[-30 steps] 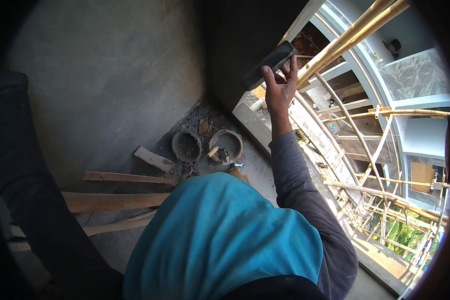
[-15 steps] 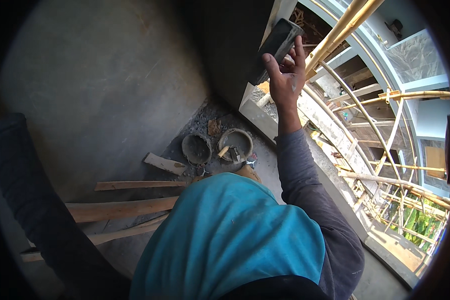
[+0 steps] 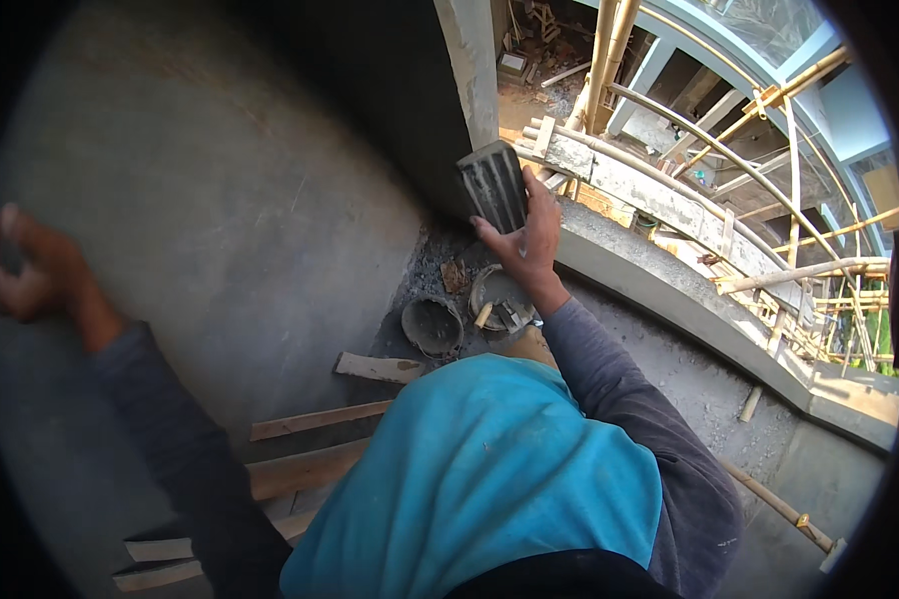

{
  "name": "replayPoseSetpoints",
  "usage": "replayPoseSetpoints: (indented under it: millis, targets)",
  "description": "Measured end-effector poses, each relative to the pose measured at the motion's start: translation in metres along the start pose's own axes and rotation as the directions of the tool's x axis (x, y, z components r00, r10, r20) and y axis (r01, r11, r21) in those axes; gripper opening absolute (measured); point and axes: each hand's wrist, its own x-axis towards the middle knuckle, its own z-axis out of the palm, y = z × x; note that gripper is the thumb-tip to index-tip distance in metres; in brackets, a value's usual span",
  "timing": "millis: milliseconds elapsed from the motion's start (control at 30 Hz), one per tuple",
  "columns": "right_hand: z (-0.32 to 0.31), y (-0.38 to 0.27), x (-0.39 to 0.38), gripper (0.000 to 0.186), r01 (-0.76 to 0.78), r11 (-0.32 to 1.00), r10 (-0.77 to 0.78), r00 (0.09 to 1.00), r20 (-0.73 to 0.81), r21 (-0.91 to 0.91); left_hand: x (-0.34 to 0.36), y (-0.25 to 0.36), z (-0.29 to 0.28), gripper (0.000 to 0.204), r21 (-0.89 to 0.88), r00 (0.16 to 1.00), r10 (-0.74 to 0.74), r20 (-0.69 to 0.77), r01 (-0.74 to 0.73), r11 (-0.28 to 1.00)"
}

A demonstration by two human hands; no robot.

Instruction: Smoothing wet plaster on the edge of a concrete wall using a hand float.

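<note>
My right hand (image 3: 534, 240) holds a dark, grooved rectangular block (image 3: 493, 188), grey with dried mortar, near the corner where the wall meets the opening. The thumb lies on its lower edge and the fingers wrap its right side. At the far left, my left hand (image 3: 45, 265) is closed beside the grey plastered wall (image 3: 220, 200). A small dark piece of something shows between its fingers, too dim to name.
On the floor stand a dark bucket (image 3: 433, 326) and a mortar basin (image 3: 489, 287) with a wooden-handled trowel (image 3: 484, 315). Boards (image 3: 315, 421) lie at the lower left. A concrete ledge (image 3: 669, 290) borders the opening; bamboo scaffolding (image 3: 689, 125) stands beyond.
My right hand has come down and left with the block, whose grooved face now shows. My left hand has come into view at the left. The view has shifted.
</note>
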Motion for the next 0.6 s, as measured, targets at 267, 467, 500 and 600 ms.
replayPoseSetpoints:
  millis: [267, 467, 500, 600]
  targets:
    - [0.002, -0.021, -0.004, 0.092, 0.320, 0.885, -0.340, 0.941, 0.002, -0.338, -0.158, 0.154, -0.128, 0.028, -0.002, 0.932, -0.143, 0.335, 0.152, 0.988]
    - [0.050, -0.021, 0.018, 0.078, 0.348, 0.808, -0.447, 0.888, -0.110, -0.475, -0.145, 0.013, -0.170, 0.046, 0.443, 0.979, -0.090, 0.181, 0.000, 0.897]
    - [0.056, -0.020, 0.022, 0.078, 0.344, 0.812, -0.443, 0.889, -0.114, -0.471, -0.146, 0.003, -0.176, 0.050, 0.517, 0.977, -0.094, 0.189, -0.018, 0.856]
    - [0.067, -0.023, 0.037, 0.057, 0.362, 0.769, -0.504, 0.850, -0.152, -0.526, -0.153, -0.005, -0.181, 0.054, 0.543, 0.965, -0.081, 0.250, -0.071, 0.837]
